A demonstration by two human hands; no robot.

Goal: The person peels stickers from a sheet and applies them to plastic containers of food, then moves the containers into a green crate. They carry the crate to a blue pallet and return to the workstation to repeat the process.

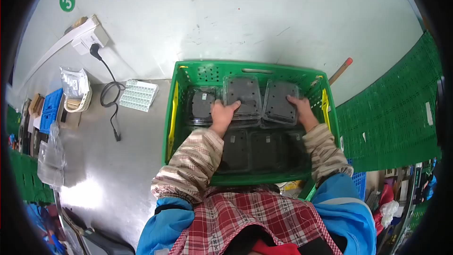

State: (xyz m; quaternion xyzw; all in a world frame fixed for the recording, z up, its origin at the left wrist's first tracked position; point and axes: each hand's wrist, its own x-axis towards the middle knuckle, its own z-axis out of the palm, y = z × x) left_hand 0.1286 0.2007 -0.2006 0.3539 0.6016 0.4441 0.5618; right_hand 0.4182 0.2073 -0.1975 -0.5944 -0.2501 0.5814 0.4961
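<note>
A green crate (255,178) holds several clear plastic boxes with dark contents. My left hand (223,114) rests at the left edge of an upper box (242,95), with its thumb over the lid and its fingers apart. At the right side of another upper box (279,101), my right hand (303,109) grips the edge, thumb on top. These two boxes lie side by side, the right one slightly tilted. To the left sits a box with a small label (203,106). A lower row of boxes (235,148) fills the crate's near side.
Left of the crate, the metal table (137,137) bears label sheets (138,95), a black cable (113,106) and a white basket (79,101). A plastic bag (51,160) hangs at its left edge. Green crates (396,113) stand at the right, near a red-tipped stick (340,71).
</note>
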